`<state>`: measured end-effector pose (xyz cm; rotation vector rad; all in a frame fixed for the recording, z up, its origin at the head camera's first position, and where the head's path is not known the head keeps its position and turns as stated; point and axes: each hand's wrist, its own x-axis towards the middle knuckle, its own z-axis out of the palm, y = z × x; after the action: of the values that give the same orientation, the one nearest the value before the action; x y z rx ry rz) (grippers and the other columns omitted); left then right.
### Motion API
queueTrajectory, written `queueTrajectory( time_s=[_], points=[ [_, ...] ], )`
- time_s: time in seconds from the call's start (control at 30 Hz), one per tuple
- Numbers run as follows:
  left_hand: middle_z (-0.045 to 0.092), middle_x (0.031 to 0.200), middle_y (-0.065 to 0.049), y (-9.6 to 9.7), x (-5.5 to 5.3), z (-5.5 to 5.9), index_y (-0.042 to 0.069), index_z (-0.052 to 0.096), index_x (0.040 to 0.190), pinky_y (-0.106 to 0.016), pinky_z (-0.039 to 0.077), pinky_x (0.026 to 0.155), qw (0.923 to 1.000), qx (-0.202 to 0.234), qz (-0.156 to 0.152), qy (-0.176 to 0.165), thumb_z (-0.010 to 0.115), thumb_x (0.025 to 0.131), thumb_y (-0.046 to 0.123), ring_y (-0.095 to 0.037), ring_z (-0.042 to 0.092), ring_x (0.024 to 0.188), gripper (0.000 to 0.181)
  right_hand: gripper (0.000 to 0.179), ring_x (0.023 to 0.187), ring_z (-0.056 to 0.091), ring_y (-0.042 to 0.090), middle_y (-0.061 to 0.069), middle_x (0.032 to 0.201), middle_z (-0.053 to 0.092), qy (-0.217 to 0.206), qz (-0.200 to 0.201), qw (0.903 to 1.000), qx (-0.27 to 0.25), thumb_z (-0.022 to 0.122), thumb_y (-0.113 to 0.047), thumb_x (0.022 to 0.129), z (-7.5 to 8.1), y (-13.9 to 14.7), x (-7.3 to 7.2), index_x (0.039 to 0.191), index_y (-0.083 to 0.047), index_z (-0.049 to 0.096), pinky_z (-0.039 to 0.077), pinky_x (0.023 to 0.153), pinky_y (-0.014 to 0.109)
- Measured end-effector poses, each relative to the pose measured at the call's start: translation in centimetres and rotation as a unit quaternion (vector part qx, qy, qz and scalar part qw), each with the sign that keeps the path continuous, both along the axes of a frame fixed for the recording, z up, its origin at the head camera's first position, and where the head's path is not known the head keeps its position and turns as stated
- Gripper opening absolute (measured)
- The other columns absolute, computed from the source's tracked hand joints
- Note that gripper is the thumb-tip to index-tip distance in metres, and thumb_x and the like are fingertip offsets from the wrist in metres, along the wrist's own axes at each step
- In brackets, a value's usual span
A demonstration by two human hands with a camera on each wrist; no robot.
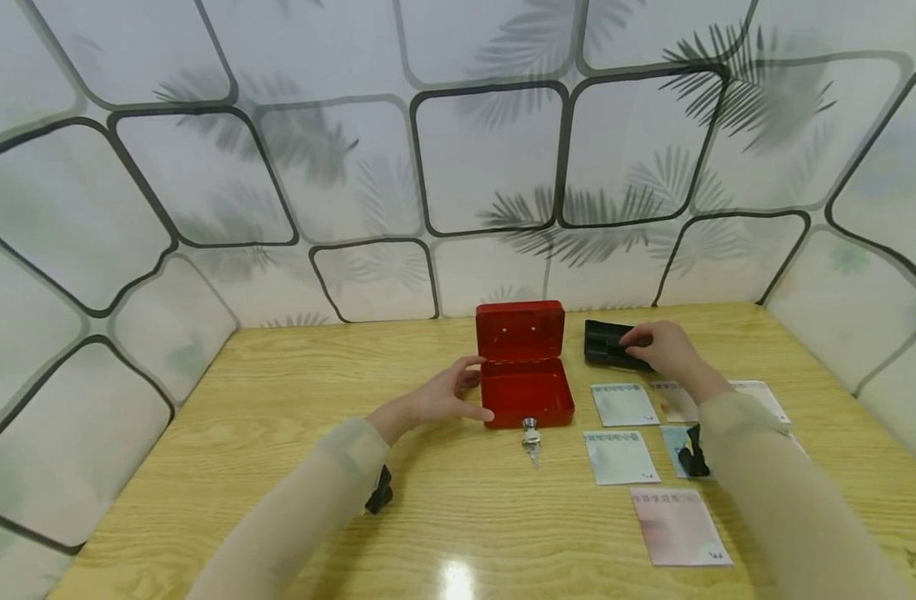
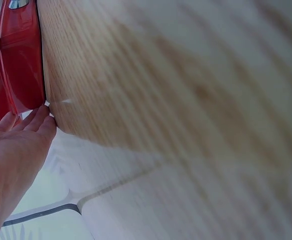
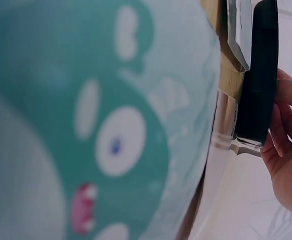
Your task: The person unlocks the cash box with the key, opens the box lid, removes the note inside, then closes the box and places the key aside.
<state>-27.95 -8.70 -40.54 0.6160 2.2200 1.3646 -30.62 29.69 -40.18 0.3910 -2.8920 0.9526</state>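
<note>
A red cash box [image 1: 528, 394] stands on the table with its lid raised and its inside showing. My left hand [image 1: 446, 396] grips its left side, thumb at the front corner and fingers near the hinge. The left wrist view shows those fingers bent round the box's end. A key [image 1: 531, 450] hangs from the lock at the box's front. Right of the box, my right hand [image 1: 663, 346] pinches the edge of a black coin tray [image 1: 603, 343], which has compartments. In the right wrist view, the fingers hold the tray [image 3: 258, 75] by its side.
Several paper play notes lie on the table [image 1: 292, 392] at right, among them pale blue ones [image 1: 624, 406] and a pink one [image 1: 681, 527]. My right sleeve covers some. A patterned curtain [image 1: 488, 158] borders the table's back and sides.
</note>
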Motion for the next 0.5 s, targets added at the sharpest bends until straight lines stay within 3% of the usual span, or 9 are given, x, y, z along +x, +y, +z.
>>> queueTrajectory(
  time_s=[0.5],
  points=[
    [0.034,0.152,-0.017,-0.02,0.08,0.02,0.009,0.024,0.151,-0.042,0.025,0.114,1.0,-0.007,0.0,0.004,0.078,0.084,0.014,-0.029,0.03,0.141,0.085,0.013,0.087,0.061,0.035,0.018,0.096,0.068,0.005,-0.008,0.9997,0.022,0.064,-0.003,0.092,-0.04,0.04,-0.14,0.101,0.003,0.07,0.049,0.077,0.051]
  ],
)
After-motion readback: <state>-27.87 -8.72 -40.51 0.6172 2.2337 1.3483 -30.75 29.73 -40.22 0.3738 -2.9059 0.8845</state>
